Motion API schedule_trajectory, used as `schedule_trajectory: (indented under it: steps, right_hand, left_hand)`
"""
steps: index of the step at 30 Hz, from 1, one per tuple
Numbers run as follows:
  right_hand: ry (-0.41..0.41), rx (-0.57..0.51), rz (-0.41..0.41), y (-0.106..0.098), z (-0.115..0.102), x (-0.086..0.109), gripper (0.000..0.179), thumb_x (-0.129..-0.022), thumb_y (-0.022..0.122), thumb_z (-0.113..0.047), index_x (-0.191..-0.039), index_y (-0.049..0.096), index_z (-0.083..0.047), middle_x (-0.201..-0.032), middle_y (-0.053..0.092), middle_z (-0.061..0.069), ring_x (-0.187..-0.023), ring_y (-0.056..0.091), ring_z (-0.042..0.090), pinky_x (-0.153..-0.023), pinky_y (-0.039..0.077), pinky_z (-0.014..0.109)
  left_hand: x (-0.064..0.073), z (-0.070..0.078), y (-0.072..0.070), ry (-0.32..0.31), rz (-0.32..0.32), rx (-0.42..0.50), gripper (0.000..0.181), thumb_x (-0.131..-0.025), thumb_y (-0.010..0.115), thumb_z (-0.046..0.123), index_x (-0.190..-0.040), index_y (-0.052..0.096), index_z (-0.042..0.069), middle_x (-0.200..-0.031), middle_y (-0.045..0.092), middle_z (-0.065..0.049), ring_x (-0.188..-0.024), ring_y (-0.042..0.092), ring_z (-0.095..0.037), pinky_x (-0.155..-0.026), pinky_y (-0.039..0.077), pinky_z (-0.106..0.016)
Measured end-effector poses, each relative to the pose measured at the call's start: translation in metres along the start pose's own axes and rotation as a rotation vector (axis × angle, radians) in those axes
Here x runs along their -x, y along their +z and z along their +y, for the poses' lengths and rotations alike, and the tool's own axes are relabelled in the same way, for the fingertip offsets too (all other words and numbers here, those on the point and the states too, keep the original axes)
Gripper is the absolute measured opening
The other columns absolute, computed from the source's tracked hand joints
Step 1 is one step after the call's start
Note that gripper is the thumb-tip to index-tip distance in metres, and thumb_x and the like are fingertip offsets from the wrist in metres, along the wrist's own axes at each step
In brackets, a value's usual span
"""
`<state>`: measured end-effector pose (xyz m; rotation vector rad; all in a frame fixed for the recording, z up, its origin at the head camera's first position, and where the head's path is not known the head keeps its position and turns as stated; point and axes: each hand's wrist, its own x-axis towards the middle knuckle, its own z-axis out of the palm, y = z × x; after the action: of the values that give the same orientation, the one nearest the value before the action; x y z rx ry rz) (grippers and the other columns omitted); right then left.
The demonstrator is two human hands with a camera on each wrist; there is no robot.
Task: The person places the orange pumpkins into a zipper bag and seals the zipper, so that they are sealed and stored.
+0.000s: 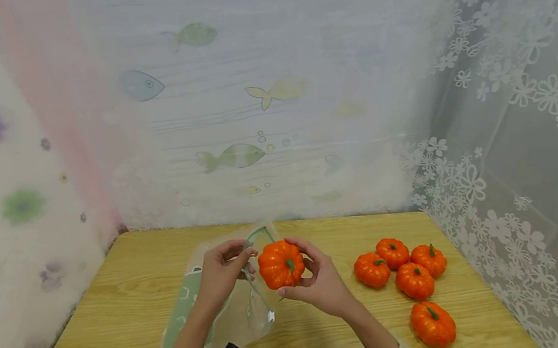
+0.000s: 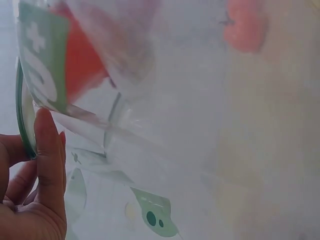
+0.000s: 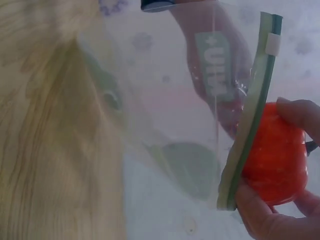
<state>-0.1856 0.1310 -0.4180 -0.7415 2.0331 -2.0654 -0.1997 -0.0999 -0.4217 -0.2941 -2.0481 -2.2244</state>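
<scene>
My left hand (image 1: 223, 275) pinches the green-edged rim of a clear zip bag (image 1: 241, 319), whose mouth gapes toward the right. In the left wrist view, thumb and fingers grip the bag's green zip strip (image 2: 22, 112). My right hand (image 1: 325, 283) holds a small orange toy pumpkin (image 1: 276, 263) with a green stem, right at the bag's mouth. Seen from the right wrist, the pumpkin (image 3: 275, 160) overlaps the zip strip (image 3: 252, 115), and a white slider (image 3: 273, 45) sits near the strip's upper end. Whether part of the pumpkin is inside the bag, I cannot tell.
Several more orange pumpkins (image 1: 415, 281) lie grouped on the right of the wooden table (image 1: 118, 307), one of them (image 1: 433, 324) nearer the front. Behind the table hangs a pale curtain (image 1: 336, 179) with fish prints. A flower-patterned curtain (image 1: 545, 195) borders the right side.
</scene>
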Motion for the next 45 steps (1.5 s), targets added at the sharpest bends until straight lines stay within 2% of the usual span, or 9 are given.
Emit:
schedule_trajectory:
  steps: [5,12,15,23,26,34,38,41,45]
  right_hand:
    - [0.041,0.062,-0.027,-0.002,0.011,0.0,0.087,-0.08,0.083,0.004,-0.154,0.04,-0.008,-0.151,0.04,0.017,-0.128,0.053,0.035,-0.091,0.06,0.04]
    - [0.069,0.152,-0.029,-0.001,0.017,-0.001,0.086,-0.08,0.084,0.002,-0.154,0.042,-0.01,-0.149,0.041,0.014,-0.123,0.053,0.033,-0.091,0.06,0.037]
    - [0.075,0.174,-0.036,0.001,0.017,-0.003,0.085,-0.081,0.083,0.001,-0.154,0.041,-0.01,-0.149,0.042,0.014,-0.122,0.054,0.032,-0.091,0.06,0.038]
    - [0.069,0.238,-0.019,0.004,0.02,-0.008,0.084,-0.08,0.085,-0.002,-0.152,0.044,-0.013,-0.145,0.049,0.014,-0.119,0.057,0.032,-0.09,0.061,0.042]
    - [0.064,0.286,-0.003,0.005,0.022,-0.01,0.084,-0.078,0.087,-0.002,-0.151,0.045,-0.011,-0.143,0.051,0.014,-0.117,0.059,0.031,-0.089,0.061,0.042]
    - [0.052,0.498,0.032,0.007,0.022,-0.012,0.085,-0.073,0.092,-0.008,-0.147,0.05,-0.006,-0.138,0.056,0.016,-0.114,0.06,0.033,-0.081,0.063,0.037]
    - [0.056,0.597,0.06,0.007,0.022,-0.013,0.085,-0.072,0.092,-0.009,-0.146,0.05,0.0,-0.137,0.055,0.021,-0.114,0.059,0.036,-0.085,0.062,0.045]
    - [0.074,0.612,0.072,0.007,0.022,-0.015,0.086,-0.072,0.092,-0.007,-0.146,0.049,0.002,-0.136,0.054,0.023,-0.114,0.059,0.037,-0.087,0.06,0.05]
    - [0.07,0.611,0.059,0.007,0.023,-0.017,0.086,-0.073,0.092,-0.008,-0.147,0.048,0.001,-0.137,0.053,0.023,-0.115,0.06,0.037,-0.087,0.061,0.049]
  left_hand:
    - [0.0,0.001,0.0,0.006,-0.016,-0.005,0.024,-0.1,0.066,0.006,-0.115,0.063,-0.012,-0.093,0.075,-0.002,-0.062,0.067,-0.011,-0.062,0.062,-0.029]
    - [-0.001,0.001,0.002,0.003,-0.058,-0.058,0.029,-0.099,0.067,0.008,-0.122,0.064,-0.01,-0.102,0.072,-0.024,-0.06,0.067,-0.013,-0.061,0.062,-0.031]
    - [-0.001,0.001,0.003,-0.007,-0.067,-0.079,0.033,-0.099,0.067,0.008,-0.126,0.062,-0.011,-0.104,0.07,-0.027,-0.06,0.067,-0.011,-0.062,0.062,-0.029]
    - [-0.001,0.003,0.004,-0.016,-0.031,-0.129,0.033,-0.098,0.069,0.01,-0.123,0.064,-0.01,-0.105,0.072,-0.023,-0.072,0.073,-0.011,-0.064,0.062,-0.027]
    - [-0.001,0.003,0.004,-0.012,-0.026,-0.127,0.032,-0.098,0.069,0.009,-0.123,0.064,-0.011,-0.104,0.072,-0.023,-0.072,0.073,-0.011,-0.063,0.062,-0.027]
    - [-0.001,0.003,0.007,-0.009,-0.032,-0.128,0.032,-0.098,0.069,0.007,-0.123,0.065,-0.011,-0.102,0.073,-0.024,-0.068,0.072,-0.012,-0.061,0.061,-0.027]
    - [-0.001,0.003,0.008,-0.002,-0.038,-0.119,0.032,-0.098,0.068,0.006,-0.124,0.064,-0.012,-0.102,0.073,-0.025,-0.063,0.069,-0.011,-0.06,0.061,-0.026]
    - [-0.001,0.002,0.009,-0.003,-0.051,-0.114,0.03,-0.098,0.068,0.007,-0.122,0.065,-0.011,-0.102,0.072,-0.024,-0.06,0.067,-0.01,-0.059,0.06,-0.025]
    - [-0.002,-0.002,0.012,-0.019,-0.056,-0.12,0.029,-0.098,0.068,0.008,-0.121,0.066,-0.01,-0.101,0.071,-0.021,-0.063,0.068,-0.01,-0.058,0.058,-0.025]
